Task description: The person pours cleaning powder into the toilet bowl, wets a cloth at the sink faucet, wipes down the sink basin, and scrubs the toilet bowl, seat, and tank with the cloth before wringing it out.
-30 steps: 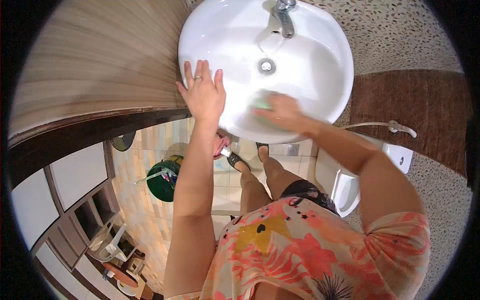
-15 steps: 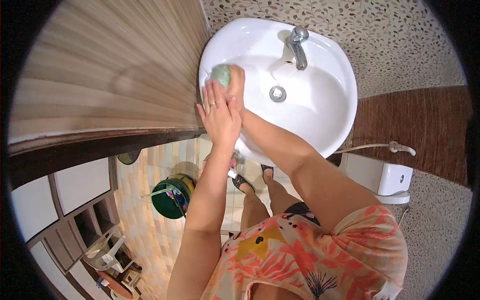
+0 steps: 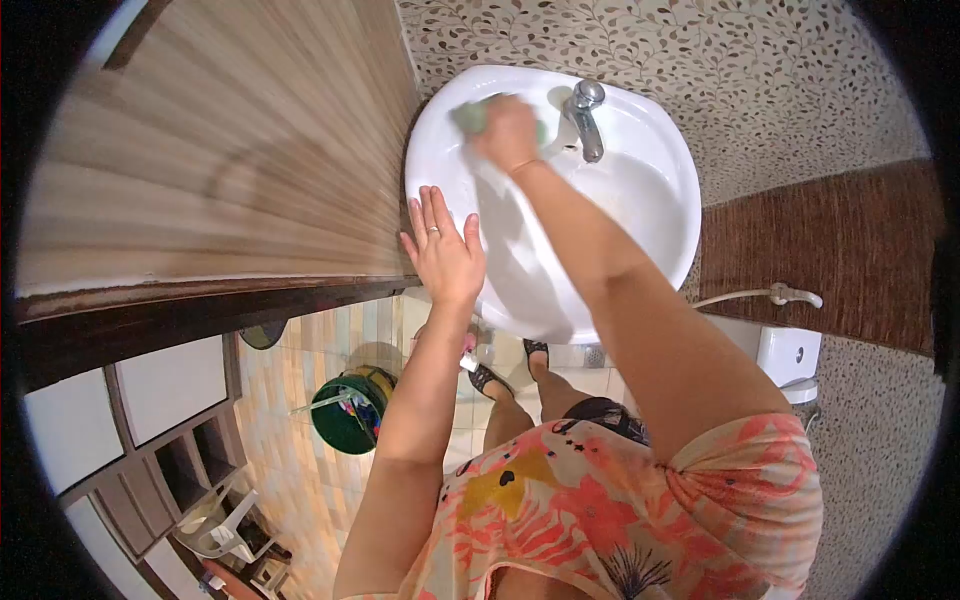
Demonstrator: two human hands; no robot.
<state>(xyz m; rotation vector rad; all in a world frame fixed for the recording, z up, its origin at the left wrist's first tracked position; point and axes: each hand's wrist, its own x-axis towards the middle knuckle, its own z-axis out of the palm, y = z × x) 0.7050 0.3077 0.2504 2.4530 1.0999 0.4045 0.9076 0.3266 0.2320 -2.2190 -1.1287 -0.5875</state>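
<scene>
Sink (image 3: 643,215): the biggest thing on my head feed, white, against the patterned wall.
Green bucket (image 3: 333,432): on the floor, left of the person.
Left hand (image 3: 447,260): palm down over the left rim, fingers straight, thumb spread, gripping nothing.
Right hand (image 3: 508,135): blurred to me, clasped over the pad.
Faucet (image 3: 587,122): just right of that hand.
Green pad (image 3: 467,118): under the right hand, at the sink's far-left part.

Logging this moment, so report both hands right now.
Left hand: open, holding nothing, at the rim of the sink.
Right hand: closed on a blurred green pad.
</scene>
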